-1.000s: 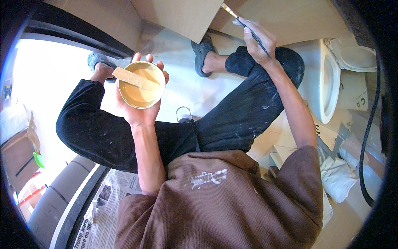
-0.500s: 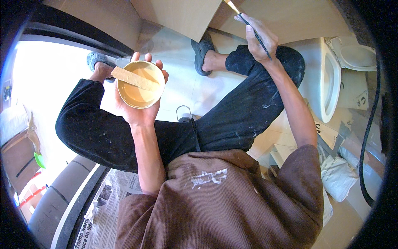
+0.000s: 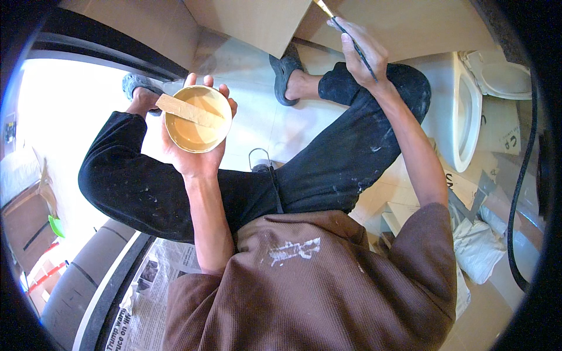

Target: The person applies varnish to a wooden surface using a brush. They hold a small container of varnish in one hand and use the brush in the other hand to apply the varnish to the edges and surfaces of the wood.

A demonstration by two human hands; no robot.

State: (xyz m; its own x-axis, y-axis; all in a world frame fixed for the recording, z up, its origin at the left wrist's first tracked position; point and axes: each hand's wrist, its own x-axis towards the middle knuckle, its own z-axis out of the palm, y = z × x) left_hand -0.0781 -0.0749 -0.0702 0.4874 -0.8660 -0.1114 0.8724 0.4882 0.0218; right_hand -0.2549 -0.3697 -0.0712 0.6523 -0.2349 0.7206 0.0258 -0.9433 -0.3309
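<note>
We are holding our two hands well apart, each closed on something different. Our left hand is cradling a round, cream-coloured cup, its palm lying beneath and its fingertips curling up around the far side. Inside, smooth pale yellow-beige paint is covering the bottom, and a flat, light-brown wooden stick is leaning across, one end sitting in the paint and the other jutting over the upper left rim. Our right hand is pinching a slim paintbrush with a dark handle and pale bristles, pointing it up and to the left. Its bristles are showing at the top of our view, beside two large, tan wooden panels; we cannot tell whether they are touching either.

Beneath our arms, loose black trousers flecked with white are covering our widely bent legs, and a brown, ribbed, short-sleeved shirt is showing a white smear on its front. Dark grey clogs are resting on the pale tiled floor. Farther right, a white ceramic fixture with a long oval opening is standing near our right knee; below it, a crumpled white bag is lying. At lower left, printed newspaper is spreading beside us.
</note>
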